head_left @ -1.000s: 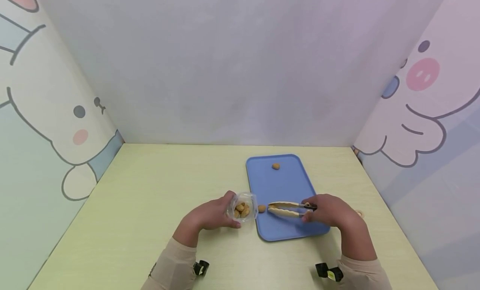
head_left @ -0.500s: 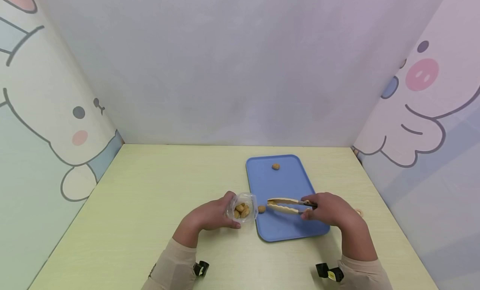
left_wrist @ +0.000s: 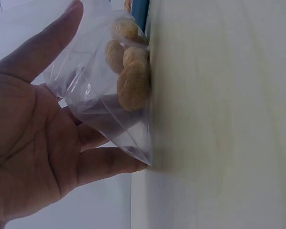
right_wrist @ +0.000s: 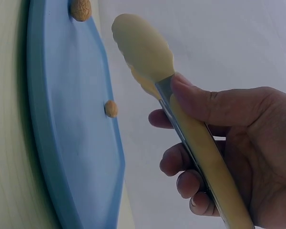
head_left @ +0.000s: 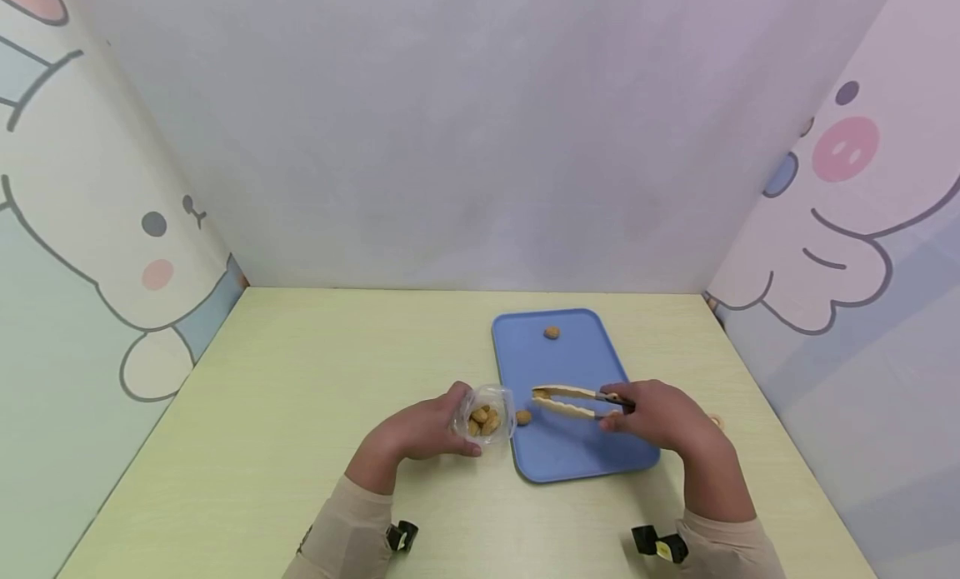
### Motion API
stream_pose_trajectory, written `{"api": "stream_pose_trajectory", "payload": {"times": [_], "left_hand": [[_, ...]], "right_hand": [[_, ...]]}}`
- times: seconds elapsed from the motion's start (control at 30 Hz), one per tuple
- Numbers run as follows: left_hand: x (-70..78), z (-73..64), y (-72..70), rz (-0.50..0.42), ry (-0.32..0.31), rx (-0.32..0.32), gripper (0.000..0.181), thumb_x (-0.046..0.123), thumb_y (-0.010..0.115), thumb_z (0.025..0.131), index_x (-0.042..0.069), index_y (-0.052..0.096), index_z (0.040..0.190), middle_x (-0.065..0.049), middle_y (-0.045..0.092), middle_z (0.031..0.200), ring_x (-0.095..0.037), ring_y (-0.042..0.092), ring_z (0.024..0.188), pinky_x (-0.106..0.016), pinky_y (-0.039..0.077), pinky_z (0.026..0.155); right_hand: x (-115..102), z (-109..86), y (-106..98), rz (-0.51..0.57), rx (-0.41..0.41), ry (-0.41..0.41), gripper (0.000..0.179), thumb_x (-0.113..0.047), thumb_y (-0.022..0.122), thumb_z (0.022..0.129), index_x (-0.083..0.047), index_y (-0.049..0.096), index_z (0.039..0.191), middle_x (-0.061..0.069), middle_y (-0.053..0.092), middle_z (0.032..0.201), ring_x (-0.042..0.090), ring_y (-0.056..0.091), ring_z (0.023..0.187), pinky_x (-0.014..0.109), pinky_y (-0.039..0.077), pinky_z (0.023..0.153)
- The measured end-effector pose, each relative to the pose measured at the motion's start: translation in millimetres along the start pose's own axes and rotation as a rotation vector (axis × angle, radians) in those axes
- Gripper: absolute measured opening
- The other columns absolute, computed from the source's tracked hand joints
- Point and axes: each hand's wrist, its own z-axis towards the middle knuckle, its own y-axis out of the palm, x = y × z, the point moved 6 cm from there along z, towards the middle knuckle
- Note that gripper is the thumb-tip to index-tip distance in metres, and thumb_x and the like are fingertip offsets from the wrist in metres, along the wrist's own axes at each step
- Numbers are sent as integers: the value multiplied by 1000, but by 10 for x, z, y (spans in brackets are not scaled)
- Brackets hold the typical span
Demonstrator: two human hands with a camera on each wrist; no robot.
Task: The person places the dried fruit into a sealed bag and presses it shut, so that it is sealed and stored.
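Note:
My left hand (head_left: 423, 429) holds a clear plastic bag (head_left: 504, 396), fingers behind it and thumb at the other side. Several walnuts (left_wrist: 133, 86) lie low inside the bag, which touches the table. With my right hand (head_left: 656, 416) I grip cream-tipped tongs (head_left: 570, 401) over the blue tray (head_left: 558, 362); their arms stand slightly apart. Whether a walnut sits between the tips cannot be told. One loose walnut (head_left: 523, 416) lies at the tray's left edge, close to the bag. Another walnut (head_left: 552, 332) rests near the tray's far end.
Partly hidden behind my right wrist, a small light ring-shaped thing (head_left: 717, 421) lies on the pale wooden table (head_left: 337, 346). A grey wall (head_left: 480, 146) rises at the back, and printed cartoon panels stand on both sides.
My right hand and the tongs have shifted slightly up and away in the head view, off the walnut near the bag. The left hand and bag have stayed in place.

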Motion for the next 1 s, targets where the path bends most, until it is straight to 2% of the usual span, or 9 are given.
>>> {"api": "stream_pose_trajectory", "payload": {"times": [0.17,1.0], "left_hand": [[-3,1,6,-7,-1,-1,69,48,78,79,19,36,125,1,56,98,-16,54,82,-36,44,74],[-18,17,13,6,4,4,70,50,78,79,19,36,126,2,57,101,-15,55,84,-36,44,76]], "right_hand": [[-21,1,-16,15,23,-23,54,-45,72,85,-16,63,130,-5,56,82,13,48,73,34,38,64],[-177,-7,-87,-10,153,-140,53,-48,71,86,-19,64,130,-9,48,71,7,41,60,29,33,57]]}}
